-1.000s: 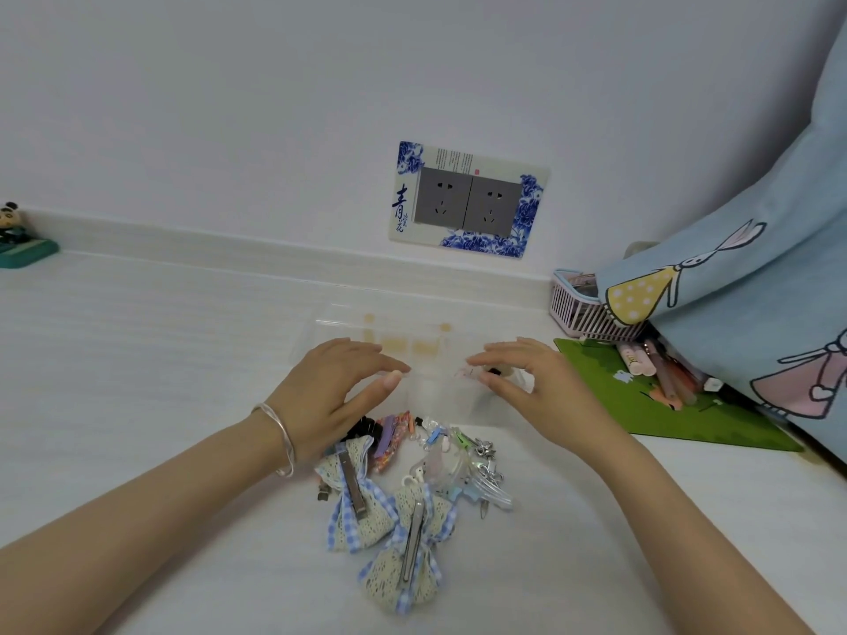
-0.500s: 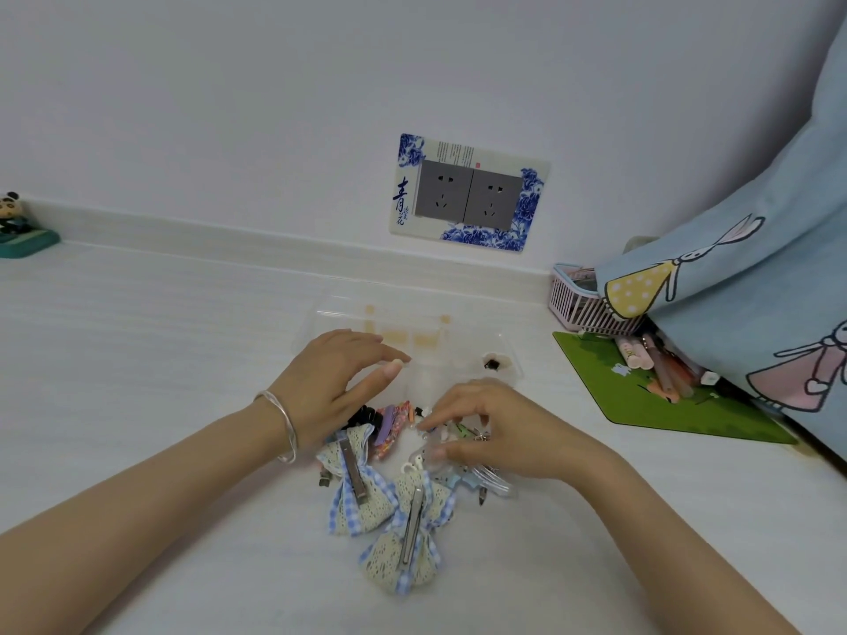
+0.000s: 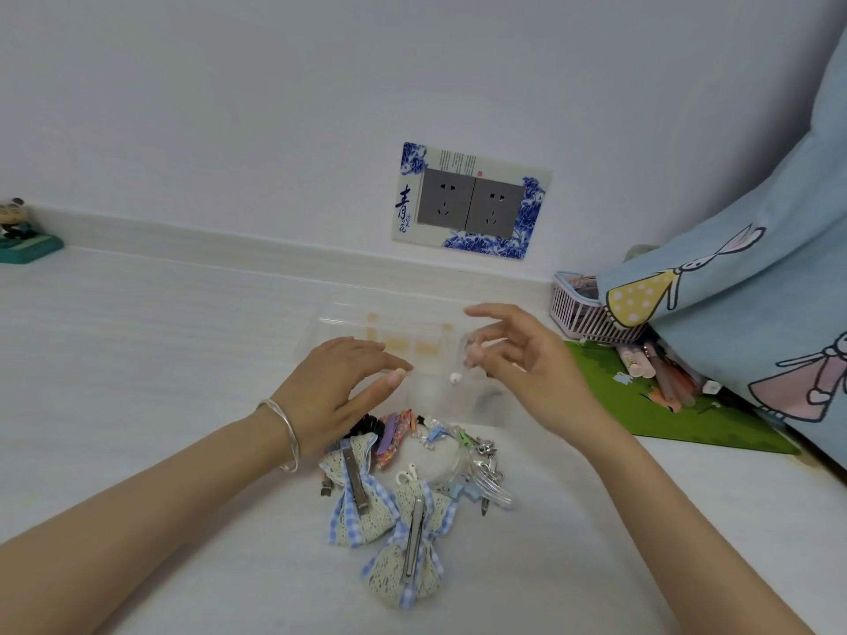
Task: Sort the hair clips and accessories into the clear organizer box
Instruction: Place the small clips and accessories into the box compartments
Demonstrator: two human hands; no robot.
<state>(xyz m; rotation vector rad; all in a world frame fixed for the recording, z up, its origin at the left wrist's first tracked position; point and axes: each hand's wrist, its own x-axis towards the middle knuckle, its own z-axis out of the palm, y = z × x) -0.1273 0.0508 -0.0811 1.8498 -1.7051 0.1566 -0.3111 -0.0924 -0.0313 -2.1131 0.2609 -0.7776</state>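
The clear organizer box (image 3: 348, 323) stands past a pile of hair clips (image 3: 440, 451) on the white surface. Two lace-and-gingham bow clips (image 3: 366, 506) lie nearest me, beside small coloured clips and silver ones (image 3: 486, 474). My left hand (image 3: 334, 396), with a silver bangle on the wrist, rests at the box's front left edge, fingers apart, holding nothing. My right hand (image 3: 527, 364) hovers over the box's right half with fingers spread. A small white piece (image 3: 455, 377) sits just below its thumb inside the box, apart from the fingers.
A green mat (image 3: 664, 414) with pens lies to the right, behind it a pink basket (image 3: 582, 318) and a blue cartoon pillow (image 3: 756, 291). A wall socket (image 3: 472, 203) is straight ahead. A panda figure (image 3: 18, 231) stands far left.
My right hand went from the box down to the pile, then rose back over the box's right half and spread its fingers. A small white piece now shows in the box. My left hand stayed put.
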